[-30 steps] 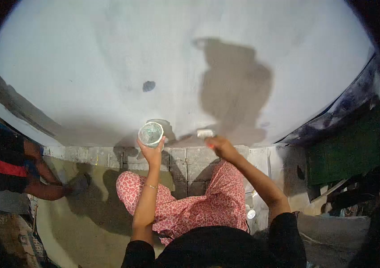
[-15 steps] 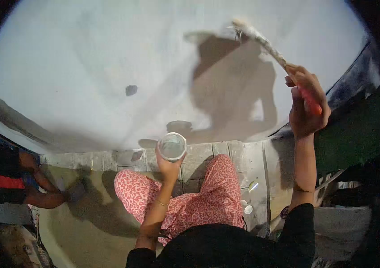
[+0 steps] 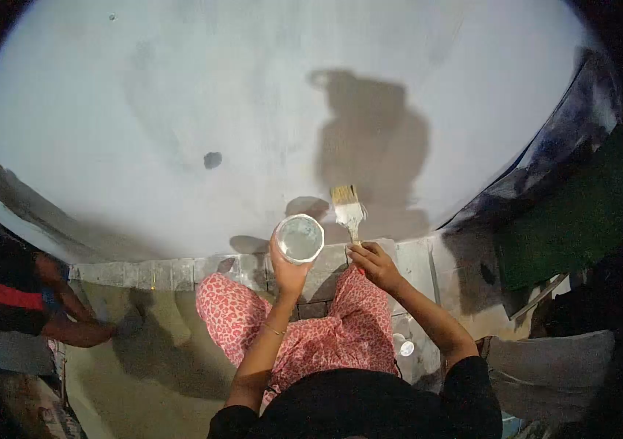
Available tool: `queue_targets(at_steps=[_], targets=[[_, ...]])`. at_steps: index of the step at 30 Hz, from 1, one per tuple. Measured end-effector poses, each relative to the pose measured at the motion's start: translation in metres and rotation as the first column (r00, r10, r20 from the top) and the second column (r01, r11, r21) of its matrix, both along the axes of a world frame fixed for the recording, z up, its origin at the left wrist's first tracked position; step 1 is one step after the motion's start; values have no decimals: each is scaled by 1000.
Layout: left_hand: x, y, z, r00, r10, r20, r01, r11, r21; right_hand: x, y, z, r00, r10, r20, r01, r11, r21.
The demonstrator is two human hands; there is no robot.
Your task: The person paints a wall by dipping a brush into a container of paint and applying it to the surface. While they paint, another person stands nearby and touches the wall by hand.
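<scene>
A round white tub [image 3: 300, 239] with pale whitish liquid in it is gripped by my left hand [image 3: 291, 274], its mouth facing up. My right hand [image 3: 374, 265] is closed around the handle of a paintbrush [image 3: 349, 211]. The brush points away from me, with its tan bristles outward and white paint coating the ferrule. It is just right of the tub and apart from it. Beyond both is a whitish wall [image 3: 202, 80] carrying my shadow.
A grey patch [image 3: 213, 160] marks the wall. A brick ledge [image 3: 180, 274] runs along its foot. Another person's arm [image 3: 81, 333] is at the left. A dark green sheet [image 3: 564, 230] and grey cloth [image 3: 549, 358] lie at the right. A small white disc [image 3: 407, 349] is on the floor.
My right hand has come down and left from the upper right, bringing the paintbrush from the wall to beside the tub. The tub has shifted slightly right.
</scene>
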State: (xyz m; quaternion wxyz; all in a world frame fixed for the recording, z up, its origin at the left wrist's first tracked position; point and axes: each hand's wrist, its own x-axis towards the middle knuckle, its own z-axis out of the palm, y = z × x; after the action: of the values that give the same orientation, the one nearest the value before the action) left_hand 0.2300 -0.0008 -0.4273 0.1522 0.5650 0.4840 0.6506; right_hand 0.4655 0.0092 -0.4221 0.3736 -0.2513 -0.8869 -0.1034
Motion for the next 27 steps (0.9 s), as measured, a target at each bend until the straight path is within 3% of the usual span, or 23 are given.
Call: queue_targets(at_steps=[2, 5, 6, 7, 9, 10, 11, 14, 15, 18, 24, 27], targets=[[-9, 0, 7, 1000, -14, 14, 14, 1000, -21, -1, -6, 1, 983, -68, -172, 5, 939, -345], [-28, -1, 20, 994, -59, 93, 61, 998, -15, -21, -24, 53, 869, -150, -472, 64, 979, -194], [-34, -1, 25, 995, -64, 74, 63, 998, 25, -32, -27, 72, 843, -54, -535, 74, 997, 16], [-43, -1, 32, 996, -64, 54, 61, 996, 66, -46, -35, 92, 846, -36, -532, 59, 998, 27], [-57, -2, 43, 1000, -16, -4, 16, 996, 87, -78, -55, 125, 456, 189, -870, -246, 966, 81], [-61, -4, 51, 998, 23, -67, -15, 993, 115, -88, -64, 138, 458, 206, -865, -260, 961, 91], [-66, -7, 52, 998, 32, -56, -26, 993, 116, -96, -75, 146, 563, 247, -789, -275, 956, 102], [-83, -16, 60, 995, -96, 28, 88, 972, 219, -127, -94, 153, 741, 307, -597, -303, 947, 112], [-75, -8, 65, 995, -96, 9, 93, 980, 179, -129, -85, 153, 771, 292, -566, -299, 951, 82], [-71, 8, 65, 999, 39, -37, -27, 958, 285, -141, -54, 151, 899, 222, -376, -262, 964, -56], [-79, 26, 71, 981, 153, -117, -118, 958, 260, -177, -7, 148, 810, -30, -585, -100, 977, -188], [-81, 18, 110, 975, 195, -110, -161, 951, 263, -180, -16, 194, 811, -120, -572, -22, 972, -236]])
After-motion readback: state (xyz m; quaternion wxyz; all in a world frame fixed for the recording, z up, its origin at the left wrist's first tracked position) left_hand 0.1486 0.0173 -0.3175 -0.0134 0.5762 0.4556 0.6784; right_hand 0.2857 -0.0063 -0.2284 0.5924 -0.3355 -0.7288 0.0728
